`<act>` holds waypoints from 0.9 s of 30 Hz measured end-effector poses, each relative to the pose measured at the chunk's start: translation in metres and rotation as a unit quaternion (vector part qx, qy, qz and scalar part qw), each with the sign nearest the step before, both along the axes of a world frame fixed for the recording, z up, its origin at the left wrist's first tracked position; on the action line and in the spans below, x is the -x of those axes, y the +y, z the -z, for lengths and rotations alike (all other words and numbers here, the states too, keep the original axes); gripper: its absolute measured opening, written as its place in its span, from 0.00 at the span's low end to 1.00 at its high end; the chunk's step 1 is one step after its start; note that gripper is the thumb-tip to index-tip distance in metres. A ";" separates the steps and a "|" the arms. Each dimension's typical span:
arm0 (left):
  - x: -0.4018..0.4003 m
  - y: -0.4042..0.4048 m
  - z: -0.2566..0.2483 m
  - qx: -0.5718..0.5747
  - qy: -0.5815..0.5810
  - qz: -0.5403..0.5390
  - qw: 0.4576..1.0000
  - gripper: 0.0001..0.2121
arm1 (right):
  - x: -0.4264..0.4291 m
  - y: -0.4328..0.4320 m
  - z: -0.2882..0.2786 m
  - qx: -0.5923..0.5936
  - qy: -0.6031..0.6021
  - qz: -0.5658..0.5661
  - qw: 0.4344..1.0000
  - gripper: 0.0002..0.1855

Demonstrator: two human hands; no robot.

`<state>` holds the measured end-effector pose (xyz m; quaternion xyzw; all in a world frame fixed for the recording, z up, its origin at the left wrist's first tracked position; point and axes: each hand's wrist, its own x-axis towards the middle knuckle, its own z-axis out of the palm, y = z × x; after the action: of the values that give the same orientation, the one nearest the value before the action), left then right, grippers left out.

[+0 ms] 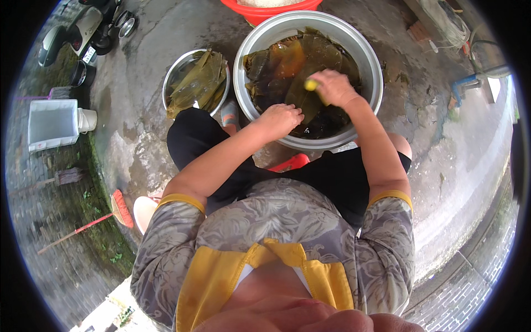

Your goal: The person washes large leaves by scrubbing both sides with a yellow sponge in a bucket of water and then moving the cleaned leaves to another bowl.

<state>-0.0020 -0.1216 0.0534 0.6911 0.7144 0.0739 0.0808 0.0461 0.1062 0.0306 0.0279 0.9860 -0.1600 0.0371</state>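
Observation:
A large metal basin (308, 143) in front of me holds broad dark-green leaves (315, 52) in dark water. My right hand (334, 88) is over the leaves, its fingers closed on a scrubbing brush (311, 85) with a yellow end; the rest of the brush is mostly covered by the hand. At the near left part of the basin, my left hand (283, 120) holds the edge of a broad leaf (300, 95) that lies flat under the brush. A smaller metal basin (166, 83) with wet green leaves (199, 81) stands to the left, some leaves hanging over its rim.
Beyond the large basin stands a red tub (269, 9) with white contents. A red stool (292, 162) shows between my legs. On the left are a white plastic crate (53, 124), a white bucket (87, 120), a broom (121, 208) and a parked scooter (85, 29). A blue pipe (458, 89) is at right.

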 end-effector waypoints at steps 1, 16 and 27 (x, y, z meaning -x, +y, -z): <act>0.004 0.002 0.001 0.053 -0.008 -0.020 0.998 0.10 | 0.000 -0.018 -0.003 0.027 -0.028 -0.060 0.997 0.17; 0.039 -0.055 -0.128 -0.151 -0.140 -0.126 0.970 0.08 | 0.015 -0.027 0.038 -0.149 0.002 0.116 0.982 0.16; 0.206 -0.110 -0.193 -0.335 -0.284 -0.477 0.761 0.10 | 0.013 -0.020 0.041 -0.132 -0.002 0.144 0.981 0.17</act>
<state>-0.2081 -0.2317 0.2465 0.1911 0.8261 0.5302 -0.0021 0.0328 0.0863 -0.0102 0.1750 0.9840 -0.0322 0.0121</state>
